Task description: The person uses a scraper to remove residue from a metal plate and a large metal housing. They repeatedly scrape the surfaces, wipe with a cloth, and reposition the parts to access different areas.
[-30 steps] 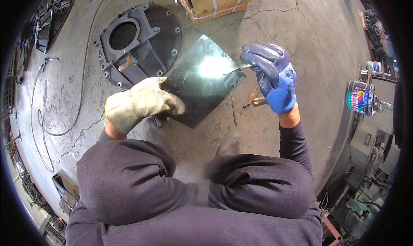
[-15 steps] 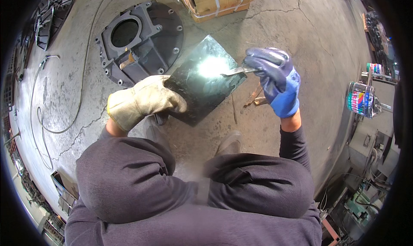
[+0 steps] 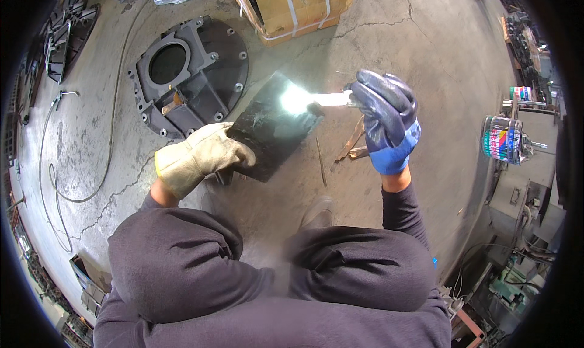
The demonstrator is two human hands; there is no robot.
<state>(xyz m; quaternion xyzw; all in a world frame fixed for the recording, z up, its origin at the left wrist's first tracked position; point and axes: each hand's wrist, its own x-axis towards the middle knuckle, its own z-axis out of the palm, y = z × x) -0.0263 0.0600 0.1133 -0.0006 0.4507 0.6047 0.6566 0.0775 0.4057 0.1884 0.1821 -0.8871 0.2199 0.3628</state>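
Observation:
My left hand (image 3: 201,156), in a thick cream work glove, grips the left edge of a dark rectangular plate (image 3: 261,147). The plate is tilted above the floor, and a strong glare covers part of its upper right half. A blue glove with a dark coated palm covers my right hand (image 3: 388,107), whose fingers are closed round a putty knife (image 3: 331,99). Its flat blade points left and shines brightly; its handle is mostly hidden in the fingers. The blade tip meets the plate's right edge in the picture, but glare hides whether they touch.
Beyond the plate lies a large dark metal housing (image 3: 216,59) with a round opening. A strapped cardboard box (image 3: 298,10) stands farther off. Wood pieces (image 3: 353,146) and a thin rod (image 3: 321,162) lie near my right shoe. A hose (image 3: 111,135) loops at left; machinery (image 3: 523,196) stands at right.
The plate has tilted and looks narrower. The putty knife has turned, its blade now level and bright, and its tip is nearer the plate's edge. Both hands keep their grip.

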